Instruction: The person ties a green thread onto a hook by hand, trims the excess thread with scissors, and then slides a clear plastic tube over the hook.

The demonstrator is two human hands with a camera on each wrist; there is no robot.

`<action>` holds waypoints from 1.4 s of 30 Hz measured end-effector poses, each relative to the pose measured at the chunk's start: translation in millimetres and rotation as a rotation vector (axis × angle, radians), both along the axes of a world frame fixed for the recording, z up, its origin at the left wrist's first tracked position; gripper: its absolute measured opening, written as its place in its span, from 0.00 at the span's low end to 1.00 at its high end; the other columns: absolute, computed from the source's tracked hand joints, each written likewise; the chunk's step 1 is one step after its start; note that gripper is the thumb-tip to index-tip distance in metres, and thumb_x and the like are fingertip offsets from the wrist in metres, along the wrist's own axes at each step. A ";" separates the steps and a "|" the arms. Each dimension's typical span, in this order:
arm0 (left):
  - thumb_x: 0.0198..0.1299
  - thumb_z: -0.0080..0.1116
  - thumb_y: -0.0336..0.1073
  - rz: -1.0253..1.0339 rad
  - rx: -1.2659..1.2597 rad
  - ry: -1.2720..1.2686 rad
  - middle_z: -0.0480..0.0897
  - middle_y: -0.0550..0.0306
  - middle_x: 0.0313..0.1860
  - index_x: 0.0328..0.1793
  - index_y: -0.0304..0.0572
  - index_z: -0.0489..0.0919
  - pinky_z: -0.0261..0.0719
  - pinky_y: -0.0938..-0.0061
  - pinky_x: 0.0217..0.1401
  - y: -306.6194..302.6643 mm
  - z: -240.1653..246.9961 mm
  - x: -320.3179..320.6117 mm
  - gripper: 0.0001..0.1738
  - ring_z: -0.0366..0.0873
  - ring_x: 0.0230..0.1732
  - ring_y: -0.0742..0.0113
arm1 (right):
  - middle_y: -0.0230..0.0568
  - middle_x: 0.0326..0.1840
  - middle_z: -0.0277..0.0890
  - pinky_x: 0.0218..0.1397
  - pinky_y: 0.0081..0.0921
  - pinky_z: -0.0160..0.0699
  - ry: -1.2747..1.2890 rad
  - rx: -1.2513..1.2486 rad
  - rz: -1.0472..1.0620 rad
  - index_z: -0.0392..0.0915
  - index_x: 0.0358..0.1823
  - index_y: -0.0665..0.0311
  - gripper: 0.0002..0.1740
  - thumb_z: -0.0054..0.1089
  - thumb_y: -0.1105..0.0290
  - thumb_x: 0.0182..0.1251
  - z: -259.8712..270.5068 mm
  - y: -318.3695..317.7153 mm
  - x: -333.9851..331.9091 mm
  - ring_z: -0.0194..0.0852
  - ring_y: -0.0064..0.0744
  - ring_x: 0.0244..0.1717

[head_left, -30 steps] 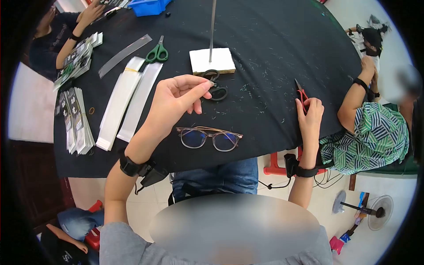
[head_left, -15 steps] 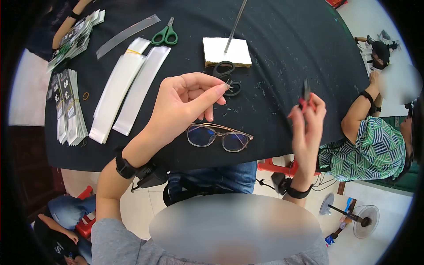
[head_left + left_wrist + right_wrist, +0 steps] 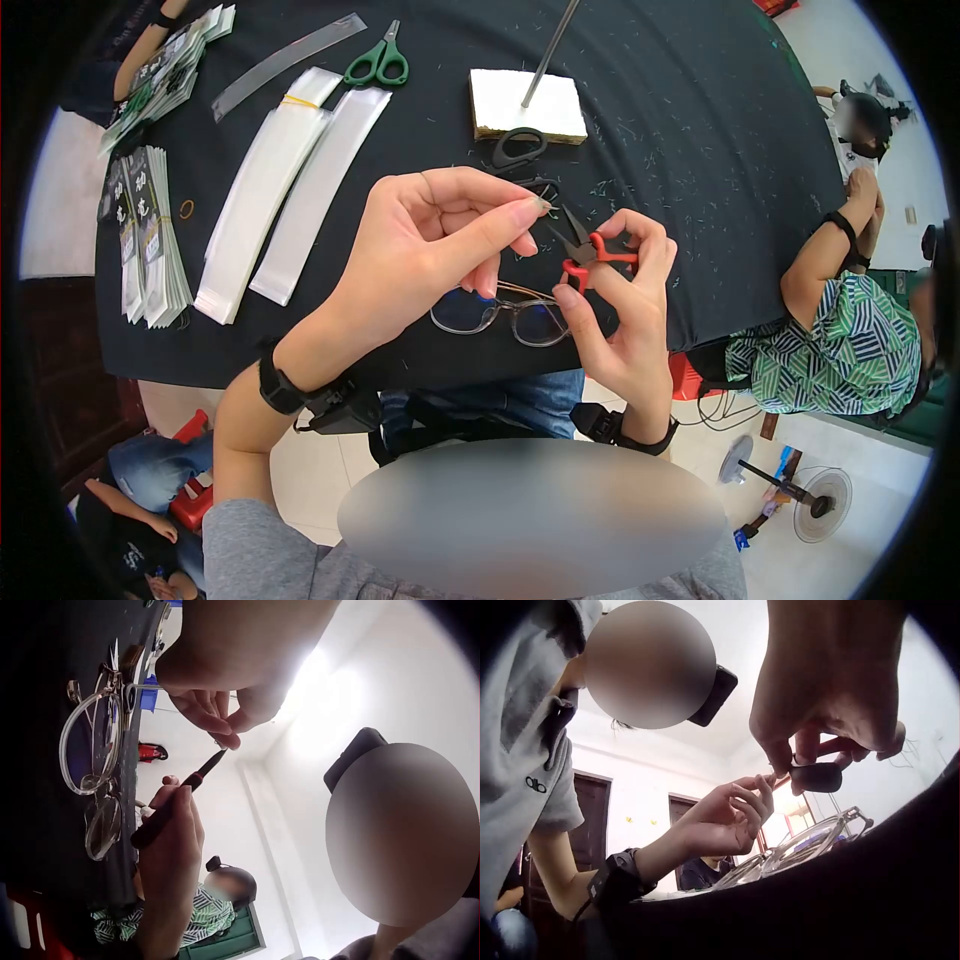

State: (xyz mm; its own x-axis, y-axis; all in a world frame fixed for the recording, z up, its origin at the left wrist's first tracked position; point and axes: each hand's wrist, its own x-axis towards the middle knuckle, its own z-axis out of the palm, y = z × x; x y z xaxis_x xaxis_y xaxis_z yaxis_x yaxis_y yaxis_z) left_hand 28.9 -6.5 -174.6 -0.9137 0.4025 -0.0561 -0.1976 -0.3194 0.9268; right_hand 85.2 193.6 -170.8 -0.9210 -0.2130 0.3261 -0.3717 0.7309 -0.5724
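Raised over the near part of the table, my left hand (image 3: 430, 245) pinches a tiny pale greenish piece (image 3: 546, 207) between thumb and forefinger; its kind is too small to tell. My right hand (image 3: 628, 335) holds red-handled scissors (image 3: 583, 252), blades spread and pointing toward the left fingertips. In the left wrist view the scissors' dark blade (image 3: 214, 760) comes right up to those fingertips. Eyeglasses (image 3: 497, 311) lie below, partly hidden behind both hands. Just beyond the left fingers are black scissors (image 3: 519, 134), partly covered.
A white foam block (image 3: 500, 98) holds an upright metal rod (image 3: 548, 55). Green scissors (image 3: 363, 76), clear plastic sleeves (image 3: 255, 200), a rubber band (image 3: 187, 209) and printed packets (image 3: 158, 245) lie to the left. Small green clippings dot the black cloth. Other people sit around the table.
My right hand has lifted the red scissors off the table at the right and brought them left to the left fingertips, the blades now spread. The left hand keeps its pinch.
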 end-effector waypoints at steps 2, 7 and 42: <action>0.63 0.60 0.30 0.010 0.000 0.036 0.83 0.56 0.27 0.46 0.33 0.82 0.67 0.89 0.16 0.5 -1.2 0.4 0.09 0.72 0.15 0.81 | 0.52 0.52 0.61 0.55 0.39 0.54 0.005 0.004 0.012 0.80 0.29 0.66 0.09 0.69 0.69 0.51 -1.1 -1.8 -1.0 0.55 0.46 0.51; 0.62 0.60 0.30 0.023 -0.034 0.064 0.83 0.55 0.27 0.45 0.32 0.82 0.67 0.89 0.17 0.7 2.6 1.0 0.09 0.73 0.16 0.81 | 0.52 0.51 0.61 0.54 0.38 0.54 0.011 -0.002 0.010 0.79 0.30 0.67 0.09 0.68 0.70 0.52 -0.9 -3.7 -1.8 0.56 0.46 0.50; 0.60 0.61 0.24 0.154 -0.205 0.265 0.70 0.73 0.21 0.42 0.31 0.82 0.57 0.93 0.23 4.7 5.2 7.8 0.05 0.61 0.22 0.91 | 0.48 0.45 0.69 0.43 0.33 0.64 0.109 -0.051 0.035 0.75 0.32 0.71 0.07 0.63 0.75 0.56 -5.3 -2.9 -4.5 0.63 0.43 0.40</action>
State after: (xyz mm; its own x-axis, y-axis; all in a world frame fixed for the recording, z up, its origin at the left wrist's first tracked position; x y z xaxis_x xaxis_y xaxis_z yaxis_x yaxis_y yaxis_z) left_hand 36.7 -1.8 -169.3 -0.9562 0.2644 0.1256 0.0939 -0.1291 0.9872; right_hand 80.7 190.7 -176.1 -0.8717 -0.2246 0.4355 -0.4584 0.6877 -0.5630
